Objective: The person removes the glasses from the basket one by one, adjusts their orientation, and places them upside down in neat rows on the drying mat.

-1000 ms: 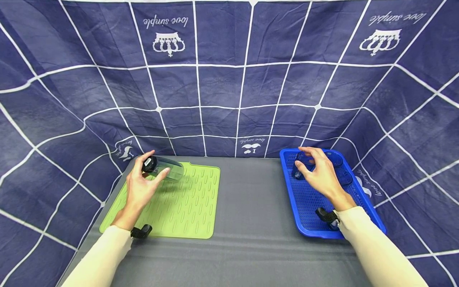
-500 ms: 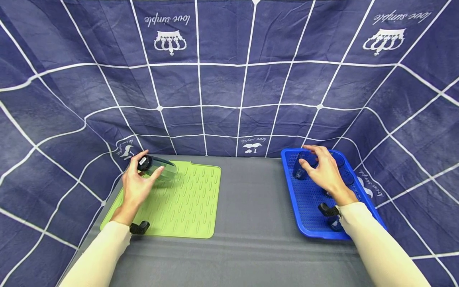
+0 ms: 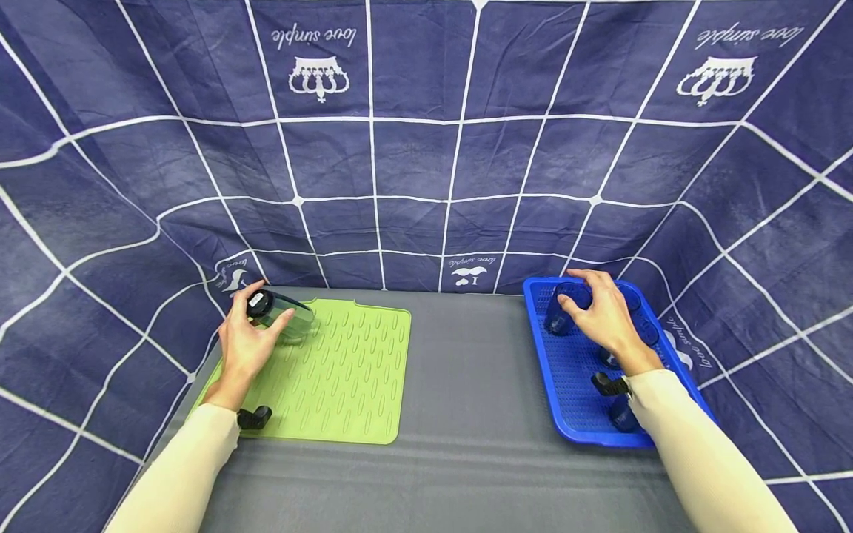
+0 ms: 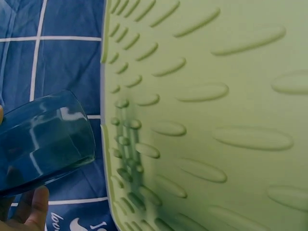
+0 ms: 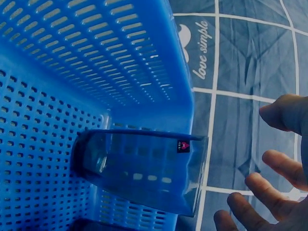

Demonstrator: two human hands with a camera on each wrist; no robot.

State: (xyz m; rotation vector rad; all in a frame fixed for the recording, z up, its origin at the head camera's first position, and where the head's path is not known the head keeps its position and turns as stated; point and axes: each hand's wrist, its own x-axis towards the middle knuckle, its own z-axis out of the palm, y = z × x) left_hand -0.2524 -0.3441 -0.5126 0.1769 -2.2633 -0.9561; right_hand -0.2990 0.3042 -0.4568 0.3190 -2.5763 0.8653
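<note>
A clear, tinted drinking glass lies tilted in my left hand, gripped between thumb and fingers. Its dark round end, with a small white patch, faces up to the left. In the left wrist view the other end of the glass shows beside the green ribbed mat, with fingertips below it. My right hand hovers over the blue basket, thumb and fingers spread. Near them an upright glass stands in the basket's corner, a small pink-and-black label near its rim; the fingers are apart from it.
Further glasses stand in the basket, one near the back and one near the front, partly behind the right forearm. Grey cloth lies between mat and basket. A navy checked curtain encloses the back and sides.
My left hand has moved left and slightly down with the glass, over the mat's back left. My right hand has shifted slightly right, with its fingers staying spread.
</note>
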